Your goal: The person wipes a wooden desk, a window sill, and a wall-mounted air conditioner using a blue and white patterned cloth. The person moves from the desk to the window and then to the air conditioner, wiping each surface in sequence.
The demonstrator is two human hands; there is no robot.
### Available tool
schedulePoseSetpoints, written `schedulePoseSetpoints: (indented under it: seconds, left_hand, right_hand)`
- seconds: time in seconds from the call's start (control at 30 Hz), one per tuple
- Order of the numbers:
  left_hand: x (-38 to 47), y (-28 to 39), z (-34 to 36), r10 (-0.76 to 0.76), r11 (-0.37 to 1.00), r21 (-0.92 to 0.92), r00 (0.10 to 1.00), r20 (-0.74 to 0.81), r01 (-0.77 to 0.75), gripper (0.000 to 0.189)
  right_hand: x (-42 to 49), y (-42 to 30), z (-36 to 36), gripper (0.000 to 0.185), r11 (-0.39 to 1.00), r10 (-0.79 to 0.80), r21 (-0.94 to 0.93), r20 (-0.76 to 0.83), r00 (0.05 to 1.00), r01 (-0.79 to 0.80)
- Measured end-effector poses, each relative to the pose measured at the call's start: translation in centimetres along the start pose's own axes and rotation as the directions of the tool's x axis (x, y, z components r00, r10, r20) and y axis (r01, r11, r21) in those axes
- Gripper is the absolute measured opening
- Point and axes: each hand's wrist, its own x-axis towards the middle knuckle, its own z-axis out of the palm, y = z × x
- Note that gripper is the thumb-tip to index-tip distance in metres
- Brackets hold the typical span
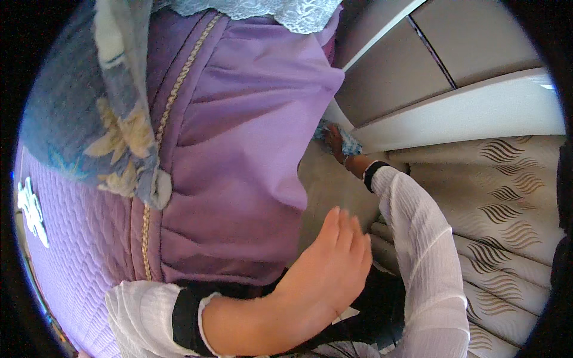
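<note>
My right hand [335, 141] reaches far down to the floor [327, 179], into the corner at the foot of a white-framed cabinet. A crumpled blue patterned cloth [352, 144] is under its palm and fingers, and shows on both sides of them. Closer to me, my left hand [333, 264] is in mid-view with its back to the camera. Its fingers are stretched out and no object shows in them, though the palm is hidden. Just left of that hand hangs the purple bed skirt [250, 134].
A purple quilted bedspread [76, 219] with braided trim [183, 76] covers the bed at left. On it lies a blue-grey floral blanket [67, 107]. White lace fabric [304, 13] is at the top. Right are the cabinet's brown panels [394, 71] and a wave-patterned curtain [497, 201].
</note>
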Motion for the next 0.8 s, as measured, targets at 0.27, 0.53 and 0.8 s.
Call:
schedulePoseSetpoints:
  seconds: [0.27, 0.53, 0.8]
  left_hand:
    - [-0.8, -0.9, -1.0, 0.009, 0.985, -0.171, 0.997, -0.078, -0.022, 0.042]
    - [-0.1, 0.1, -1.0, 0.091, 0.972, -0.211, 0.994, -0.055, -0.101, 0.043]
    - [-1.2, -1.0, -0.9, 0.101, 0.983, -0.157, 0.994, 0.031, -0.095, 0.043]
  right_hand:
    - [-3.6, -2.0, 1.1, 0.051, 0.99, -0.017, 0.139, 0.062, 0.998, 0.009]
    - [4.1, 2.9, -1.0, 0.052, 0.971, 0.058, 0.229, 0.063, 0.996, -0.071]
    - [-6.5, -1.1, 0.3, 0.054, 0.944, 0.054, 0.319, 0.087, 0.995, -0.079]
